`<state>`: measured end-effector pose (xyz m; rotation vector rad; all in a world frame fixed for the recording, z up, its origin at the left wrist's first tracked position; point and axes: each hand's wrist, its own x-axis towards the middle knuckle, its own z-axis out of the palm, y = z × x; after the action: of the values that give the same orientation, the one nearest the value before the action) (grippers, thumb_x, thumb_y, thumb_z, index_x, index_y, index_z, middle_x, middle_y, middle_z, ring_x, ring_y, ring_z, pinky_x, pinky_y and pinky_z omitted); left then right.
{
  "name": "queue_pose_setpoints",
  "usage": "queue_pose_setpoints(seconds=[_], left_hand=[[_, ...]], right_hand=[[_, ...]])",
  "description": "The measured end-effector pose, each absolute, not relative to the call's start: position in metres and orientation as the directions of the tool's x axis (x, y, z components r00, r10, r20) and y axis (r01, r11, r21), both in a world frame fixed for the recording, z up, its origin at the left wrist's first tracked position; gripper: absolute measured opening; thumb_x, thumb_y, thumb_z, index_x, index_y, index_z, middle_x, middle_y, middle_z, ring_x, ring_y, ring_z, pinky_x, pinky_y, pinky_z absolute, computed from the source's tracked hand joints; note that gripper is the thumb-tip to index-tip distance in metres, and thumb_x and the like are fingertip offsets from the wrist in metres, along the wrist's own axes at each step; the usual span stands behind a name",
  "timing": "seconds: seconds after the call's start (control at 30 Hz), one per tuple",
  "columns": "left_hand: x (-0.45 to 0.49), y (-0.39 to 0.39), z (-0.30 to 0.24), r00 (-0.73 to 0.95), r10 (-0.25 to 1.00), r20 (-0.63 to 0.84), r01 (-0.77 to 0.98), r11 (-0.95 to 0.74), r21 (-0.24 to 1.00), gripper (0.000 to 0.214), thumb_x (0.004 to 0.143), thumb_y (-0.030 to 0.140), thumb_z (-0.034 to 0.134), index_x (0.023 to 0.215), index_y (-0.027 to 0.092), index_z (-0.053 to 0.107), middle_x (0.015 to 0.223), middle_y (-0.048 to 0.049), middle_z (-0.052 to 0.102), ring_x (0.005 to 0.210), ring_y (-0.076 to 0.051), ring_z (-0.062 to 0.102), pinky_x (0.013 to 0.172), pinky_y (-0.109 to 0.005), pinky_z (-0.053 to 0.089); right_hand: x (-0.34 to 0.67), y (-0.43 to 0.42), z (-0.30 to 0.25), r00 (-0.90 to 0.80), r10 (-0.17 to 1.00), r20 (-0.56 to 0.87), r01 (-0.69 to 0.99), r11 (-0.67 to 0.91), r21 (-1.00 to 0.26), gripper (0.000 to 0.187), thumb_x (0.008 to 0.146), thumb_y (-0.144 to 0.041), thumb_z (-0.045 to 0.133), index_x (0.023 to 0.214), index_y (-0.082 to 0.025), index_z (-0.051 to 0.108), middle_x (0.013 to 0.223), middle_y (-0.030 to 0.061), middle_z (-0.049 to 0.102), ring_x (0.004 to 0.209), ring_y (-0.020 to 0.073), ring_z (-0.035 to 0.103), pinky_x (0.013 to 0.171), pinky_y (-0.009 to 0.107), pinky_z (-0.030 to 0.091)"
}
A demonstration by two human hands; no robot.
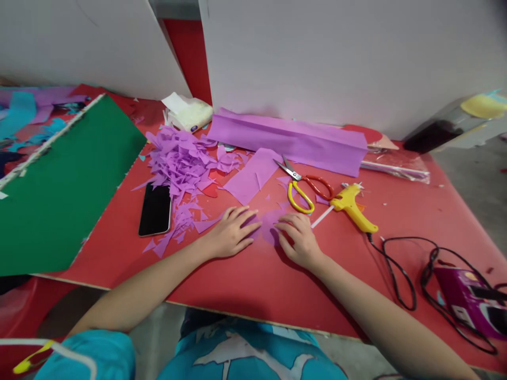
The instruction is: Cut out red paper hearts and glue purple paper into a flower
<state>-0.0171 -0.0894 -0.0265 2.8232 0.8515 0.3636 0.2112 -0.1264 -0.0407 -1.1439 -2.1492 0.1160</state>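
A small piece of purple paper (269, 224) lies on the red tabletop between my two hands. My left hand (235, 232) rests palm down with its fingers stretched over the paper's left side. Opposite it, my right hand (298, 236) has slightly bent, spread fingertips at the paper's right edge. Neither hand visibly grips it. Just beyond them are scissors (301, 184) with one yellow and one red handle, blades parted. A purple paper strip (253, 177) lies left of the scissors. To the right is a yellow glue gun (351, 207) with a white stick in its back.
Cut purple scraps (178, 158) are heaped beside a black phone (155, 210). A green board (75, 195) covers the left side. Folded purple paper (289, 140) lies along the back, near a tissue pack (188, 113). The black cord (400, 240) runs toward a purple box (469, 298).
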Motion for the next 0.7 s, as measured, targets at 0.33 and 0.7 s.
queue_pose_setpoints(seconds=[0.33, 0.7], left_hand=[[-0.023, -0.085, -0.026, 0.584, 0.701, 0.409, 0.674, -0.7, 0.236, 0.019, 0.082, 0.027, 0.05, 0.092, 0.016, 0.062, 0.129, -0.0144, 0.04, 0.122, -0.031, 0.032, 0.096, -0.051, 0.031], [-0.02, -0.089, -0.031, 0.638, 0.735, 0.228, 0.68, -0.677, 0.282, 0.038, 0.074, 0.045, 0.061, 0.104, 0.023, 0.063, 0.139, -0.0138, 0.025, 0.128, -0.04, 0.019, 0.099, -0.062, 0.019]], right_hand=[[0.214, -0.12, -0.047, -0.396, 0.779, 0.486, 0.703, 0.598, -0.385, 0.032, 0.069, -0.003, 0.046, 0.095, -0.019, 0.056, 0.098, 0.0094, 0.061, 0.092, 0.0229, 0.053, 0.079, 0.041, 0.039], [0.207, -0.122, -0.036, -0.525, 0.809, 0.263, 0.722, 0.588, -0.365, 0.026, 0.08, -0.021, 0.05, 0.105, -0.018, 0.057, 0.111, 0.0109, 0.06, 0.104, 0.0241, 0.05, 0.089, 0.044, 0.031]])
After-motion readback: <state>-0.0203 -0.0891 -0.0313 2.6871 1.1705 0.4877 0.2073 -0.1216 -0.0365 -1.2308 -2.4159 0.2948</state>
